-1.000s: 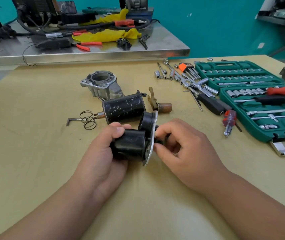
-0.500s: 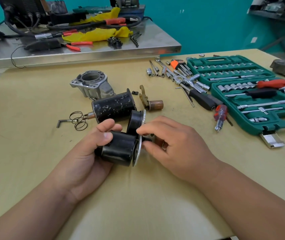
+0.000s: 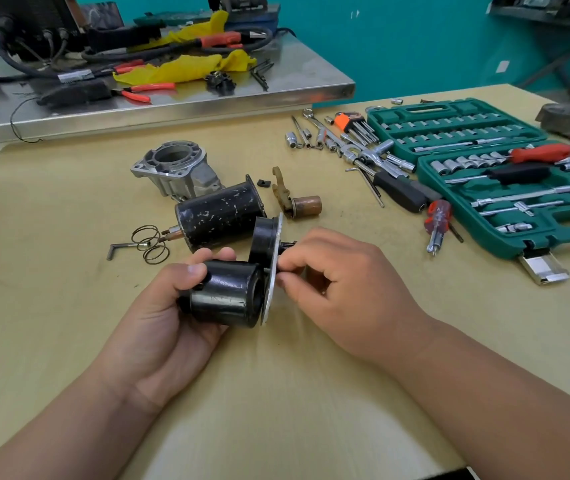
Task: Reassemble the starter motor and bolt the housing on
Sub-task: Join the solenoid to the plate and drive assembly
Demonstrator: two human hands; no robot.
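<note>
While the left hand [image 3: 158,327] curls its fingers and thumb round the glossy black cylindrical section [image 3: 224,299] of the starter assembly, holding it close to the tan wooden surface [image 3: 276,393], the cylinder's long axis runs left to right. The thin silver metal plate [image 3: 271,271] stands on edge at its right end. The right hand [image 3: 342,292] lies on that same axis, on the far side of the plate, thumb and forefinger pinched on a small dark part at the plate's face; what that part is I cannot tell. Whatever is fitted there probably has to go in along the axis, from the right. The scuffed black motor body [image 3: 219,216] lies on its side just behind, roughly parallel. The grey cast-aluminium housing [image 3: 176,168] sits beyond it, apart from both hands and not yet bolted on.
</note>
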